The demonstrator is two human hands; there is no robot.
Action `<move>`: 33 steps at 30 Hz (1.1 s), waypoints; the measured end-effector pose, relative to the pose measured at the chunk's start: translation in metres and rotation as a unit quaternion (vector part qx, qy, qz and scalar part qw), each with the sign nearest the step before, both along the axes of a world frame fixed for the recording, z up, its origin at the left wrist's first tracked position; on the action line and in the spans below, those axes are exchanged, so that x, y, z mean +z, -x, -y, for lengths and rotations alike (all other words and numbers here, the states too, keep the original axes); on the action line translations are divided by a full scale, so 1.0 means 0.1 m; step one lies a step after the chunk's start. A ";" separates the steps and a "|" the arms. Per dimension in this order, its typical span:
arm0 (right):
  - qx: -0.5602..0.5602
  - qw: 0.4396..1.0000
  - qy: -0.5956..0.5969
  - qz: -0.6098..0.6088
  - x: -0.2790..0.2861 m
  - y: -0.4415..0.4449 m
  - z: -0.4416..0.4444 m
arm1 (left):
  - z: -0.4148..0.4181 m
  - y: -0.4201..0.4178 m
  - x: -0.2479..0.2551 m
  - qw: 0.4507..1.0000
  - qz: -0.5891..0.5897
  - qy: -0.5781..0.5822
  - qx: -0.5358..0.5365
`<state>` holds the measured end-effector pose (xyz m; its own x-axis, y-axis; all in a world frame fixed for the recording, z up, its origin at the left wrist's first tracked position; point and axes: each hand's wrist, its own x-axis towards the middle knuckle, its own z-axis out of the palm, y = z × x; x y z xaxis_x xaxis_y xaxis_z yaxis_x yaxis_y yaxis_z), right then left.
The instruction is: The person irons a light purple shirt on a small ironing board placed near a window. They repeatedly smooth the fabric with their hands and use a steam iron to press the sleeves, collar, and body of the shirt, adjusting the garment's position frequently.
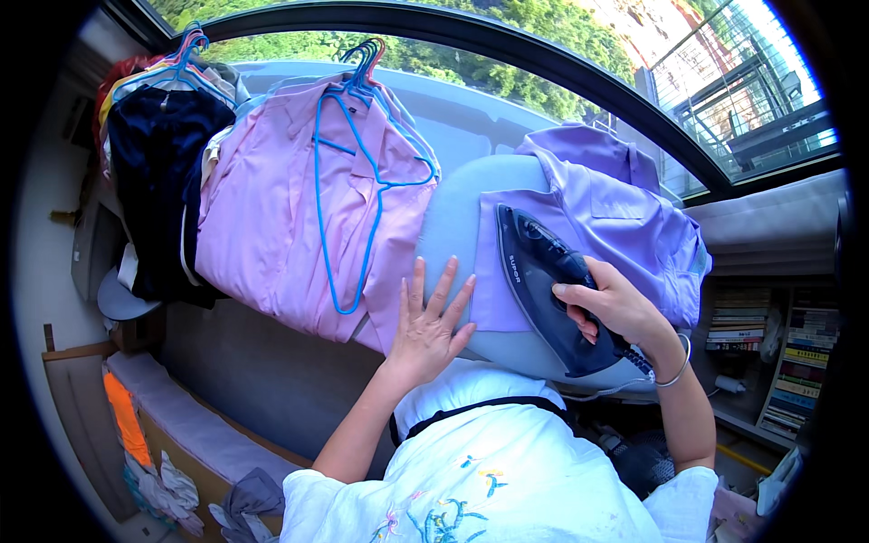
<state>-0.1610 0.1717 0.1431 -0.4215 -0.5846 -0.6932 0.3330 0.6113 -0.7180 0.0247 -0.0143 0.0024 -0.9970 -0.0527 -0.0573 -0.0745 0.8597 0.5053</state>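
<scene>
My right hand (607,302) grips the handle of a dark Supor clothes iron (536,285). The iron's soleplate rests on a lilac shirt (611,210), its tip pointing towards the window. That shirt lies draped over the light blue padded ironing board (455,203), with part of it bunched towards the far right. Nothing is held in my left hand (431,329), which lies flat with fingers spread at the board's left edge, close to the lilac cloth. Just left of it a blue hanger (353,302) lies on a pink shirt (271,224).
Dark garments (159,170) hang at the far left. A window frame (475,41) curves across the back. The iron's cord (611,392) trails below the board. A bookshelf (791,380) stands at the right, and a padded bench (204,421) is at lower left.
</scene>
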 end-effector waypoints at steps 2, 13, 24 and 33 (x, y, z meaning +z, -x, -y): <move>0.003 1.000 -0.001 0.001 -0.01 -0.02 0.02 | -0.01 0.00 0.00 1.000 0.002 0.005 0.002; 0.013 1.000 0.000 0.002 -0.01 -0.02 0.05 | 0.09 -0.01 -0.13 0.984 -0.025 -0.177 -0.003; 0.030 1.000 0.004 -0.002 -0.07 -0.02 0.05 | 0.26 -0.02 -0.23 0.897 -0.050 -0.439 -0.017; 0.046 0.999 0.018 0.012 -0.08 -0.05 0.14 | 0.28 -0.03 -0.27 0.853 -0.065 -0.518 -0.008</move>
<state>-0.1564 0.1581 0.1350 -0.3482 -0.6443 -0.6809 0.2937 0.6148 -0.7319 0.0276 -0.0419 -0.0242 -0.9985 -0.0281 0.0463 0.0477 -0.0529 0.9975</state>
